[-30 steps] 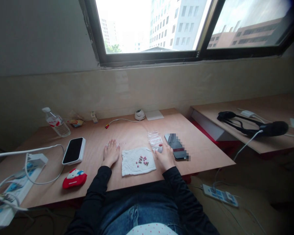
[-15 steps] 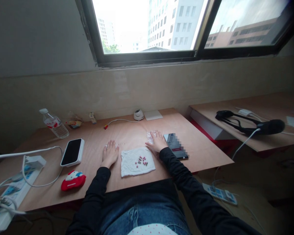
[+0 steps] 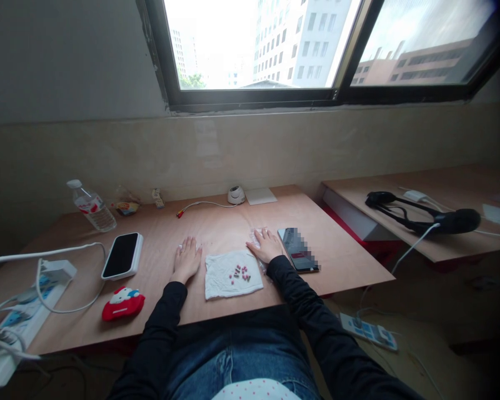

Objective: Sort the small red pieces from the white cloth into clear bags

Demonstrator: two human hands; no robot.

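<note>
My left hand [image 3: 186,260] lies flat on the wooden table, fingers stretched forward, to the left of a white cloth [image 3: 216,280]. Something small and whitish shows at its fingers, too little to name. Several small pink and dark beads [image 3: 241,274] are scattered on the cloth. Beyond the cloth's right edge, my right hand [image 3: 265,245] rests palm down with fingers spread. It partly covers a clear plastic bag [image 3: 256,232]. Just right of that hand lies a dark phone or tablet [image 3: 294,244], its screen partly pixelated.
At left are a white-cased device [image 3: 123,255], a red pouch [image 3: 124,305], a water bottle [image 3: 94,208] and a power strip [image 3: 33,316] with cables. A white dome camera [image 3: 235,195] stands at the back. Black headgear [image 3: 420,214] lies on the right table.
My right hand has settled slightly lower and flatter over the plastic bag. My left hand stays in place, and the view has shifted a little.
</note>
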